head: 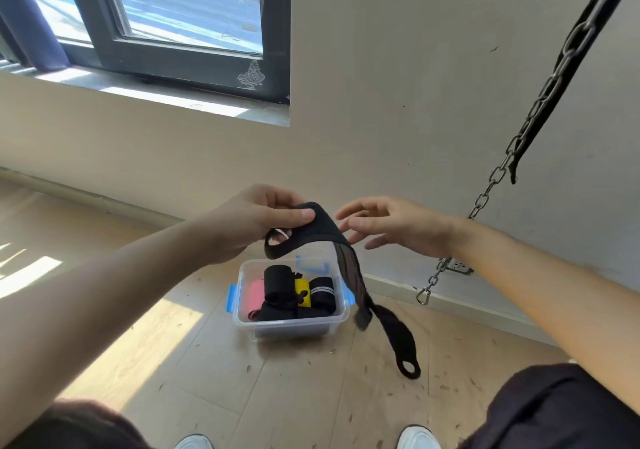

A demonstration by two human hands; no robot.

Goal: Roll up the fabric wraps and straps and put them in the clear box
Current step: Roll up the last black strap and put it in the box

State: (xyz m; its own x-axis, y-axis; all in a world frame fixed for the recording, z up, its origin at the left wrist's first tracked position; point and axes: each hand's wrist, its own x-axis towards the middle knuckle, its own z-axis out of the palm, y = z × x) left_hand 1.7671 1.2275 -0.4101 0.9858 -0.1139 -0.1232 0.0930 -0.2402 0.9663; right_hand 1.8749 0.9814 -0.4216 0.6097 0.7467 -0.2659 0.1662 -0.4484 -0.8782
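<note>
My left hand (258,218) pinches the top end of a long black fabric strap (349,268) between thumb and fingers, above the clear box (291,324). The strap hangs down to the right, twisted, and ends in a loop near the floor. Just right of the strap's top end, my right hand (391,223) is open with fingers spread, its fingertips close to the fabric. The clear box with blue latches stands on the wooden floor and holds several rolled wraps: black ones, a pink one, a yellow one and a black one with white stripes.
A metal chain (485,195) with a carabiner and a black strap hang at the right, near a wall socket (460,266). A window with a dark frame (194,57) is at the upper left. My knees and white shoes show at the bottom.
</note>
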